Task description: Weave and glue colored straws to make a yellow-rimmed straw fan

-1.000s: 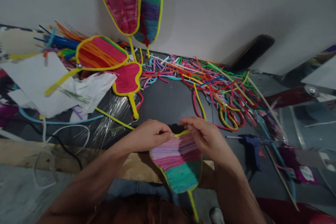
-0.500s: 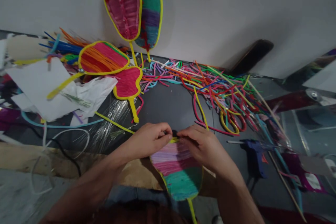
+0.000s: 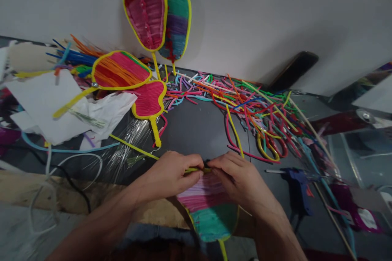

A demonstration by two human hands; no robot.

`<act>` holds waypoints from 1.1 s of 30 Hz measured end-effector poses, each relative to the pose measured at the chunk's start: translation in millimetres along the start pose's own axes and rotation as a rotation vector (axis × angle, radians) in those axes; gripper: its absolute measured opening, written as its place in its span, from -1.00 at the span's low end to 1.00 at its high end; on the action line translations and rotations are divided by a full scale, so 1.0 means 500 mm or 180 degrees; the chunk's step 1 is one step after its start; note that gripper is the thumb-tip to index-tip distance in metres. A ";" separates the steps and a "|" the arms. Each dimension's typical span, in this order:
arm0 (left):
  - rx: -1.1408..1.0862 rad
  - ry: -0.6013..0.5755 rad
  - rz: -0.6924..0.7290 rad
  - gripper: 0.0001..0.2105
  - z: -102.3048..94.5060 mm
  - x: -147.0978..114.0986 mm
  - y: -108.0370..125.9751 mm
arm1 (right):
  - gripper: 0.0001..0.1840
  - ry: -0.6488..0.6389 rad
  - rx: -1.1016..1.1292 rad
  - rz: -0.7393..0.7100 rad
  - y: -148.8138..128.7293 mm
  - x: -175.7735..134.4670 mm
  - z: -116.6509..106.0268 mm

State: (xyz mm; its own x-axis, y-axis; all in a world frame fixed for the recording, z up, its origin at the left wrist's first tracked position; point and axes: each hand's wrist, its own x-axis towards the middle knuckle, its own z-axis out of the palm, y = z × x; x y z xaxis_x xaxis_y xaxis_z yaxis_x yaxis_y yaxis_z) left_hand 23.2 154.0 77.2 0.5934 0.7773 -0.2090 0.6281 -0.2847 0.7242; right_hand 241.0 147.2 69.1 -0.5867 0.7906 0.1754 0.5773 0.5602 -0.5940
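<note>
A fan-shaped piece (image 3: 214, 216) in bands of pale purple, pink and green lies at the table's near edge, its yellow stem pointing towards me. Along its far rim runs a yellow pipe cleaner (image 3: 197, 169). My left hand (image 3: 179, 173) pinches this pipe cleaner between thumb and forefinger. On the right of the same rim, my right hand (image 3: 237, 175) is closed with its fingertips on the pipe cleaner and the fan's edge. The two hands' fingertips nearly meet. A small dark spot shows between them, too small to name.
Several similar fans stand or lie at the back, such as a pink one (image 3: 148, 100). Loose coloured pipe cleaners (image 3: 245, 106) heap along the wall. A blue glue gun (image 3: 297, 187) lies right, a phone (image 3: 295, 69) leans on the wall, and white paper (image 3: 45, 102) covers the left.
The left hand now pinches the yellow pipe cleaner, which shows further left past its fingers. Both hands and the fan sit slightly lower in view, as does the whole scene.
</note>
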 end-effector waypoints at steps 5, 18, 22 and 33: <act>0.0317 -0.0075 0.0437 -0.87 -0.006 -0.017 0.011 | -0.80 0.0126 -0.0228 -0.0093 -0.020 -0.010 -0.021; 0.0972 0.0467 0.1147 -0.76 -0.003 -0.091 0.092 | -0.57 0.0950 0.1160 0.0974 -0.022 -0.140 -0.027; 0.1203 0.0584 0.1131 -0.77 -0.010 -0.112 0.124 | -0.77 0.1332 0.1460 0.1117 -0.057 -0.153 -0.012; 0.1479 0.0223 0.1080 -0.76 -0.014 -0.177 0.138 | -0.86 0.1830 0.1228 0.0597 -0.135 -0.202 0.059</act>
State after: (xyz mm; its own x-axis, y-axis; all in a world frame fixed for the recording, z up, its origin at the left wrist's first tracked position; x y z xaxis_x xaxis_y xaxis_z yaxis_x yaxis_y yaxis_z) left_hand 10.5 69.5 150.1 0.7754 0.6302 0.0399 0.5729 -0.7286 0.3753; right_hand 244.8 22.4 68.3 -0.0438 0.9296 0.3659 0.3348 0.3588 -0.8713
